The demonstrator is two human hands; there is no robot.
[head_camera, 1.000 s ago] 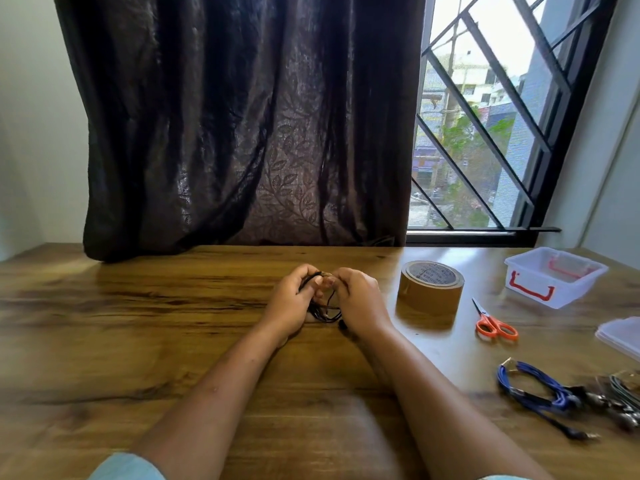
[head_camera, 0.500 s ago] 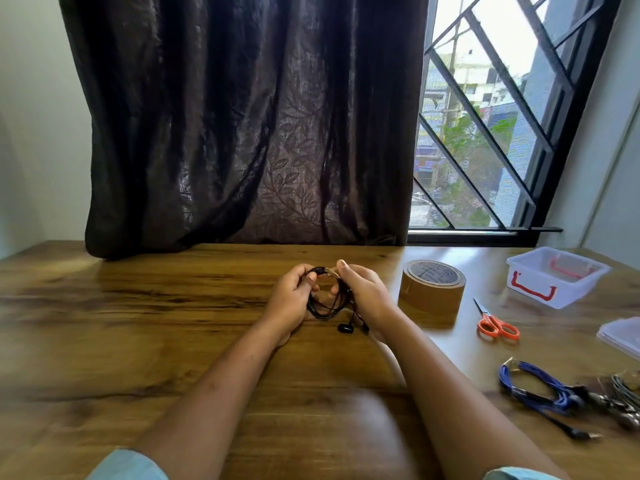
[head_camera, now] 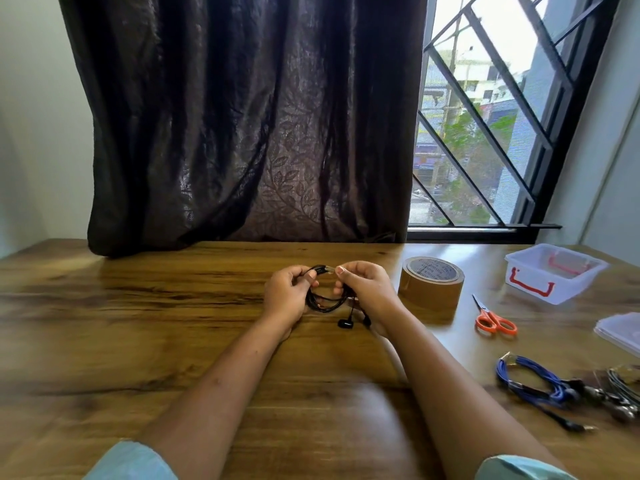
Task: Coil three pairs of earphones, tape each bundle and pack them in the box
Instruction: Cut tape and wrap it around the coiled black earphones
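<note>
Black earphones (head_camera: 323, 299) coiled in loop, earbuds dangling, hands gripping.

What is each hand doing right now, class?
Left hand: grips the black earphone coil.
Right hand: pinches the same coil near its top.

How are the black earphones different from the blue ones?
The black earphones are black, and the blue earphones are blue. The black earphones are held between the left hand and the right hand. The blue earphones lie untouched on the table, far to the right. The black earphones' buds dangle below their loop, while the blue earphones' buds rest on the wood. Both are wound into loops.
</note>
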